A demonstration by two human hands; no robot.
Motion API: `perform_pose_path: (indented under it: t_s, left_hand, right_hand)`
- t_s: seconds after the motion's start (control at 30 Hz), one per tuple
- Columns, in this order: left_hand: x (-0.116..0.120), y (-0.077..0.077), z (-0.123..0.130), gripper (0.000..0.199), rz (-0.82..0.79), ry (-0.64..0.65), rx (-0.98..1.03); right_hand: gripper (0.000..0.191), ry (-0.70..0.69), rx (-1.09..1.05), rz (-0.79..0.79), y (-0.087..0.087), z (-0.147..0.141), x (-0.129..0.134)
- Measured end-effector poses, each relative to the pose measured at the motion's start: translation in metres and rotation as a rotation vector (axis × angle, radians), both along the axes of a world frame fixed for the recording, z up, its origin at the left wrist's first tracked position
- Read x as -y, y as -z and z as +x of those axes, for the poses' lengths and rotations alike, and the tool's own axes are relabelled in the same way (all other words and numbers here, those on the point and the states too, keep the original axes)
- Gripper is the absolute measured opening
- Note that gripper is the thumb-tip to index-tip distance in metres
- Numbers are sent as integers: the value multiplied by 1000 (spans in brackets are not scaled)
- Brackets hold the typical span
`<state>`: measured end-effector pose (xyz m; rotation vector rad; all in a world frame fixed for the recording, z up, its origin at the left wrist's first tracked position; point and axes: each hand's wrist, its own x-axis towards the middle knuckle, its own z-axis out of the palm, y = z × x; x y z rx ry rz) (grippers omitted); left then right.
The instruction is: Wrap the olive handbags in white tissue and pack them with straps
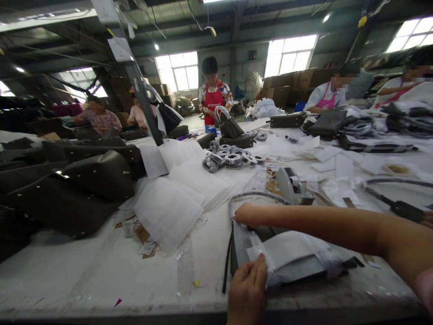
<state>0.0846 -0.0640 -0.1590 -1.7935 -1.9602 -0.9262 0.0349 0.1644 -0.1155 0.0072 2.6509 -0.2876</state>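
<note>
A dark handbag (233, 257) lies on the table edge before me, partly covered by white and clear wrapping sheets (287, 253). At its near left side, my left hand (248, 289) has its fingers closed on the edge of the wrapping. My right hand (248, 214) reaches across from the right to the bag's far left corner, beside the wrapped handle (257, 195). Its fingers are bent down and closed, but what they pinch is hidden. A dark strap (227, 264) hangs along the bag's left side.
White sheets (169, 207) lie left of the bag, over brown tags (144, 234). Dark handbags (84, 194) are piled farther left. Wrapped strap rolls (233, 158) and a grey tape dispenser (289, 185) stand beyond. A metal post (142, 85) rises at left; several co-workers (214, 97) are across the table.
</note>
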Motion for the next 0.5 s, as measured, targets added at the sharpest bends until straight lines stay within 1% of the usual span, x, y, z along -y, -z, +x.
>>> perform_pose_path:
  t_s: [0.07, 0.13, 0.2, 0.27, 0.33, 0.4, 0.43, 0.5]
  left_hand:
    - [0, 2, 1, 26, 21, -1, -8]
    - [0, 4, 1, 27, 42, -8, -20]
    - [0, 6, 2, 28, 54, -17, -33]
    - [0, 7, 2, 28, 52, -20, -40]
    - [1, 9, 2, 29, 47, -20, -46]
    - [1, 11, 2, 29, 49, -20, -55]
    - [1, 12, 2, 28, 55, -25, -59]
    - [1, 14, 3, 28, 65, -32, -64]
  right_hand:
    - [23, 56, 43, 29, -9, 7, -3]
    - [17, 90, 56, -3, -20, 18, -9]
    - [23, 100, 57, -82, -32, 33, -17]
    - [33, 95, 56, -158, -41, 47, -20]
    - [50, 96, 54, -192, -45, 58, -18]
    - [73, 120, 62, -201, -44, 61, -13]
    - [81, 147, 77, -214, -42, 61, -10]
    - [89, 216, 111, -269, -37, 57, -7]
